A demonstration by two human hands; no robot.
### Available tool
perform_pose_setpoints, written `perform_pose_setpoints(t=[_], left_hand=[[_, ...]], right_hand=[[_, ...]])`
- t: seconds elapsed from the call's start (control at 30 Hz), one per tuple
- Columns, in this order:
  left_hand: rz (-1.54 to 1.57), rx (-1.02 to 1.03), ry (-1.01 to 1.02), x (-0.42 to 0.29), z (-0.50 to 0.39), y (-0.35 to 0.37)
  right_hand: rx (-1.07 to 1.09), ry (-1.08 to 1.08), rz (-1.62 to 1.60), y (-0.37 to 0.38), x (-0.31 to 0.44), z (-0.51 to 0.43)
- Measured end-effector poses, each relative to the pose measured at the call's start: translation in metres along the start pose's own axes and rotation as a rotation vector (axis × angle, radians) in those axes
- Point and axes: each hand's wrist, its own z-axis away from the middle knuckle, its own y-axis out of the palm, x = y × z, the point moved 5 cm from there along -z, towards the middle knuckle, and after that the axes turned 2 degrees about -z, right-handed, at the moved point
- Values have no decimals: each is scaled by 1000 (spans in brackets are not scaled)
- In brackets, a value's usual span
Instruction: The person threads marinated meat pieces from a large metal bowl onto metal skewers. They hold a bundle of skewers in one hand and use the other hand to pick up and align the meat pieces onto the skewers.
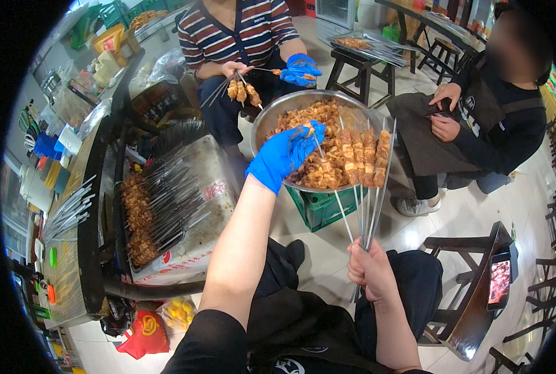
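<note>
My left hand (285, 152), in a blue disposable glove, is over a metal bowl (259, 121) of marinated meat pieces (306, 114). Its fingertips pinch a piece of meat (311, 127) at the tip of one metal skewer (343, 215). Lower down, that skewer carries more meat. My bare right hand (371, 271) grips the lower ends of this skewer and several others, fanned out and pointing away from me. Meat is threaded along the upper part of the loaded skewers (369, 156), and at least one bare skewer (390, 149) stands at the right of the bunch.
A green crate (313, 210) supports the bowl. Opposite, a person's gloved hand (301, 70) works on meat skewers (243, 92). Another person (488, 117) sits at right. Finished skewers (165, 205) fill a tray at left. A phone (499, 280) rests on a wooden stool (478, 308).
</note>
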Motion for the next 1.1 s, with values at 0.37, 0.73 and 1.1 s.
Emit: perform_pose_setpoints(t=[0.37, 0.73, 1.1], left_hand=[[-27, -98, 111, 7, 2, 8], [-73, -183, 239, 13, 2, 16], [-154, -231, 334, 26, -1, 16]], right_hand=[[-23, -12, 61, 1, 0, 1], [-64, -34, 81, 1, 3, 0], [-105, -98, 129, 1, 2, -3]])
